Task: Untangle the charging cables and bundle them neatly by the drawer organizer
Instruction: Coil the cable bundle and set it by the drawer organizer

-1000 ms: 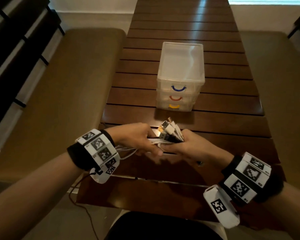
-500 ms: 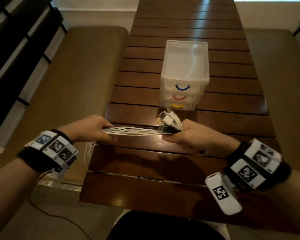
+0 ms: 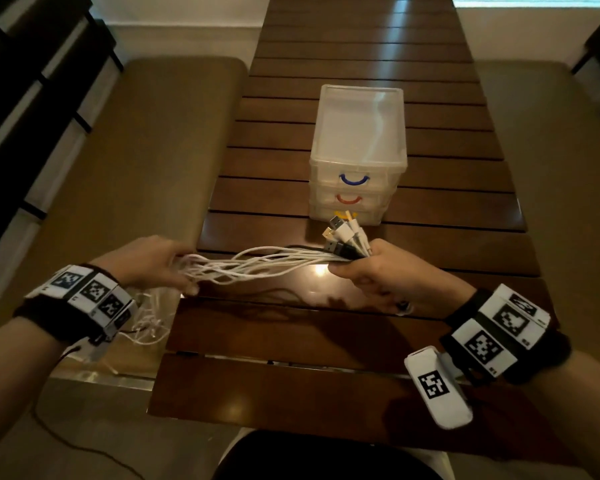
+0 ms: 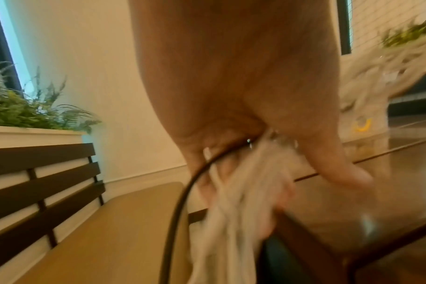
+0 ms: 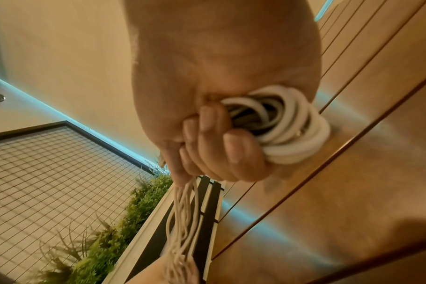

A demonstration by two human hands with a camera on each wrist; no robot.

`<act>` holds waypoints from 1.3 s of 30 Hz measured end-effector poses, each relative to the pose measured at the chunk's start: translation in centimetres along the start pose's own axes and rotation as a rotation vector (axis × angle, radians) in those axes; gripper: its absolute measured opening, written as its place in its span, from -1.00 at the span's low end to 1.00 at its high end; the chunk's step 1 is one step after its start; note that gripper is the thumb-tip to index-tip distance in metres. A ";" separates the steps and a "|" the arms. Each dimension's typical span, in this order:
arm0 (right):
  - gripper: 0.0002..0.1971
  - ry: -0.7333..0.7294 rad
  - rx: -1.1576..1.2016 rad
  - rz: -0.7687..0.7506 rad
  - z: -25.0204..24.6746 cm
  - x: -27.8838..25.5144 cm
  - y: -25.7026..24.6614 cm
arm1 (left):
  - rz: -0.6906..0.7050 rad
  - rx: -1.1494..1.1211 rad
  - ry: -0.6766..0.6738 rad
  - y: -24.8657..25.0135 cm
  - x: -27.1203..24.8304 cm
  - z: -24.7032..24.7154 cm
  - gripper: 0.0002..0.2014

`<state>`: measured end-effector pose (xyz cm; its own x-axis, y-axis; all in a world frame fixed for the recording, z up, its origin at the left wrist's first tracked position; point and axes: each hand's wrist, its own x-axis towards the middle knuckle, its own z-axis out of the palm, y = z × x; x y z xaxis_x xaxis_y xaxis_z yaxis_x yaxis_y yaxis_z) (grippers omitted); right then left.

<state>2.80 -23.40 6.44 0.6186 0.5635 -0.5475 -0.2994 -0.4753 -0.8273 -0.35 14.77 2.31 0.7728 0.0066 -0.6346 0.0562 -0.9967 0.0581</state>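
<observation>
Slatted wood surface (image 3: 361, 306), drawer organizer (image 3: 359, 150) at 12 o'clock. Charging cables (image 3: 267, 265) span between my hands above the near edge. Right grip (image 3: 371, 271) fisted on plug ends; left grip (image 3: 153, 265) curled round loose strands at 9.

The clear plastic three-drawer organizer (image 3: 357, 157) is standing on the slatted wooden bench (image 3: 447, 209) at twelve o'clock. The bundle of white charging cables (image 3: 257, 266) is stretching from nine to three o'clock before it.

Slatted wooden table (image 3: 361, 53) bearing drawer organizer (image 3: 359, 140)
</observation>
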 end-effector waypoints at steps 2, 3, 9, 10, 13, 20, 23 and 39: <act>-0.51 0.017 -0.003 0.004 -0.5 -0.4 0.2 | 0.081 -0.101 -0.072 2.2 -0.6 -0.9 0.24; -0.51 0.013 -0.001 0.001 -0.7 -0.5 0.4 | 0.148 -0.175 -0.013 3.9 -1.0 -1.4 0.29; -0.47 -0.047 0.028 -0.057 -0.4 -1.0 0.3 | 0.536 -0.195 0.261 16.8 -2.4 -1.2 -0.24; -0.49 -0.034 0.047 -0.066 -0.4 -1.1 0.3 | 0.549 -0.204 0.320 17.6 -2.1 -0.6 -0.33; -0.52 0.003 0.118 -0.101 -0.2 -1.1 0.6 | 0.530 -0.283 0.530 18.3 -1.8 1.0 -0.38; -0.71 -0.034 0.042 -0.129 1.1 -0.3 0.4 | 0.421 -0.723 0.646 19.6 -2.2 2.0 -0.68; -0.57 -0.045 0.058 -0.138 1.6 0.2 0.4 | 0.405 -0.916 0.556 19.7 -2.1 1.9 -0.65; -0.63 0.195 0.386 -0.192 7.0 3.3 -0.9 | 0.236 -1.274 0.177 18.5 -1.9 -1.1 -0.37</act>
<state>0.00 -16.38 4.47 0.8031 0.4613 -0.3772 -0.3916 -0.0685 -0.9176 -0.10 -3.54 5.50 0.9130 -0.0486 -0.4051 0.3884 -0.2003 0.8994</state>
